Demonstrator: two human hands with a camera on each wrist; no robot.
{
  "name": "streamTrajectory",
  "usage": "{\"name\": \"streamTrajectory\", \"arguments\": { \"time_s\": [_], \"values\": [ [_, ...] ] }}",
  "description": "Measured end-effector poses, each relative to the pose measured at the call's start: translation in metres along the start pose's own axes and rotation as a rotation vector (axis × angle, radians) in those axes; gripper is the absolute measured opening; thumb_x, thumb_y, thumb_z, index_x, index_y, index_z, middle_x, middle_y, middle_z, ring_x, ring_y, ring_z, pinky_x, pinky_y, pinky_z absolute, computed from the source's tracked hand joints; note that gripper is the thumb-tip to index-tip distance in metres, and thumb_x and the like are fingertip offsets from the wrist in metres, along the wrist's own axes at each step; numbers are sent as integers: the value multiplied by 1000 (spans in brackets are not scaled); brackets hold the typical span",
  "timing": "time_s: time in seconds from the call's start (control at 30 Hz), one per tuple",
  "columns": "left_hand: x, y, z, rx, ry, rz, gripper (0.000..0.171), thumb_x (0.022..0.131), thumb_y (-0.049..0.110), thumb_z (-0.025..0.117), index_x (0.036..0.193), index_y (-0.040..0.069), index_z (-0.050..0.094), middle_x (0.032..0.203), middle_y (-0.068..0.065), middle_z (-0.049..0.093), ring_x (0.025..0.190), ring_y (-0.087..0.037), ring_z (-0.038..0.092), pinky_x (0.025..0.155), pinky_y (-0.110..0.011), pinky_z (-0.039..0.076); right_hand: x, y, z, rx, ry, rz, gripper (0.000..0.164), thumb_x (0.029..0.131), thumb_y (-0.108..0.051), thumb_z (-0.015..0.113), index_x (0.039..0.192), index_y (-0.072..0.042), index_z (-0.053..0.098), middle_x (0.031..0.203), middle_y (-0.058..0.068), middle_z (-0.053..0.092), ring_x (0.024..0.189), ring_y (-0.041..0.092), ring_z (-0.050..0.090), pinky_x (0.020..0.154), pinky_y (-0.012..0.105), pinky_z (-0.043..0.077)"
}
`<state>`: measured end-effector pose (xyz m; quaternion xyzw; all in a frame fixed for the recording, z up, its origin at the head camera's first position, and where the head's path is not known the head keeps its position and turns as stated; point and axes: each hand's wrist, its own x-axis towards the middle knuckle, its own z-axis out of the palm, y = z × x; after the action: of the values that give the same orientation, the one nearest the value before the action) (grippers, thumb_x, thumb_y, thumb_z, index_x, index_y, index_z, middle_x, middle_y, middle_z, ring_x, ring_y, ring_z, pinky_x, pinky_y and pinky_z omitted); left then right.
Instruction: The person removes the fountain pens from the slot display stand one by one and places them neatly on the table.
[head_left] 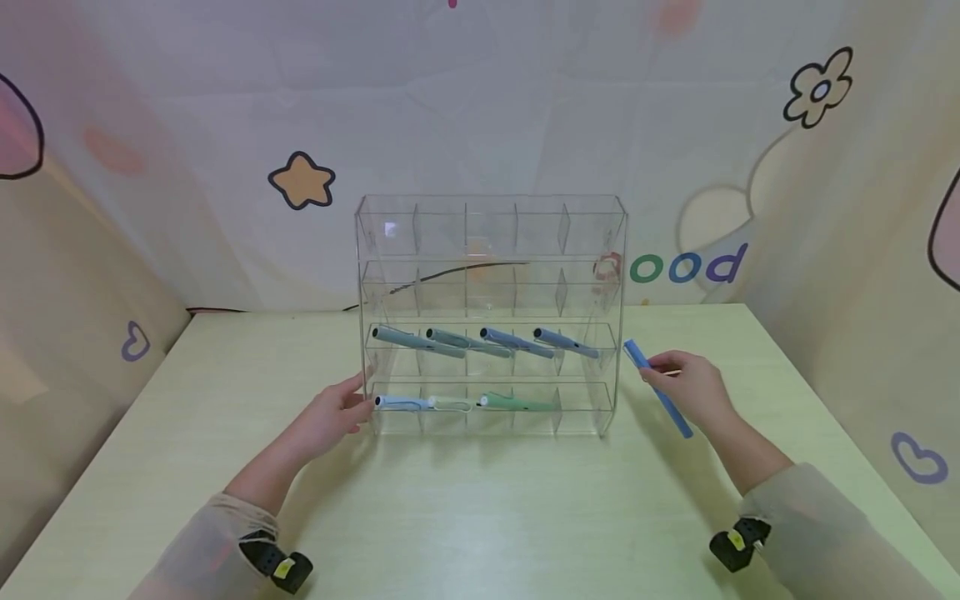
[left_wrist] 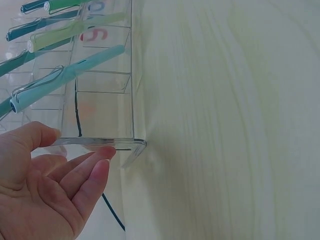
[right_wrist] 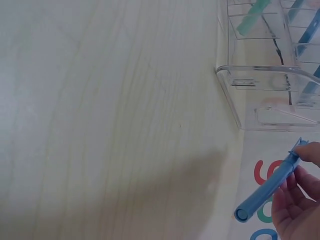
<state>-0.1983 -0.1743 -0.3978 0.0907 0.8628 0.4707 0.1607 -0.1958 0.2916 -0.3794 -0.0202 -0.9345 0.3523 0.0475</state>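
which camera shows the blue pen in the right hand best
The right wrist view: the blue pen looks largest there, its round end visible, though the right hand covers part of it. The head view shows it smaller, slanting beside the clear rack; the left wrist view doesn't show it.

Left grip (left_wrist: 47, 187): bare hand, lower left, palm showing; thumb on one side of the clear rack (left_wrist: 97, 142) at its edge, fingertips at the other.
Light-blue pen (left_wrist: 67, 79): nearest the hand, lying aslant in the rack, clip end leftward.
Pale green pen (left_wrist: 75, 34): next beyond, similar slant.
Green pen (left_wrist: 65, 4): farther on, cut by top border.
Dark blue-teal pens (left_wrist: 37, 26): left side, some cropped.
Seen through rack: dark line (left_wrist: 77, 107); red lettering (left_wrist: 103, 33), partial.
Desk (left_wrist: 215, 125): pale, wood-grained, filling the right.
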Motion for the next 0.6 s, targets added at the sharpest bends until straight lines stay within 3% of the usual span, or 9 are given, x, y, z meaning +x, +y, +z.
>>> {"name": "streamTrajectory", "arguments": {
  "time_s": [0.6],
  "values": [
    [-3,2,0,-40,-10,59,60,98,17,46,149,6,16,132,-29,46,115,-38,50,88,-46,48,22,5,15,-39,-82,92,34,91,-23,60,106,8,61,98,21,62,82,27,58,72,36,51]
  ]
}}
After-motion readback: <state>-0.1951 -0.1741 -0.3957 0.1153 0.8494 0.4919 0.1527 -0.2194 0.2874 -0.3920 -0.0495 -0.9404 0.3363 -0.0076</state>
